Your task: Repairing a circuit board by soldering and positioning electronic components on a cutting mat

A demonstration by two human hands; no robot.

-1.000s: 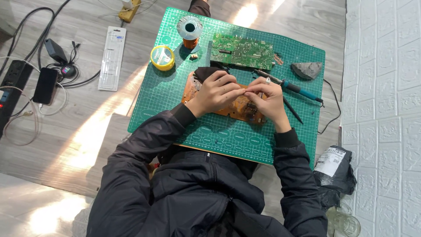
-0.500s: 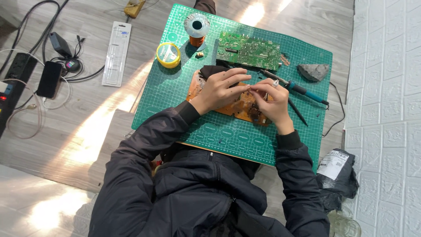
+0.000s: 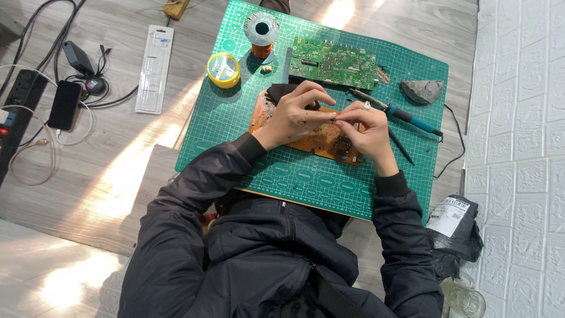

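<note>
Orange circuit board [image 3: 318, 140] beneath both pinching hands.

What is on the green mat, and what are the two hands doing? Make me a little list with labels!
mat: green cutting mat on a wooden floor
left hand: left hand over the orange circuit board
right hand: right hand meets it fingertip to fingertip; what they pinch is too small to tell
behind: green circuit board, yellow tin, wire spool
right side: blue-handled soldering iron, grey lump
</note>
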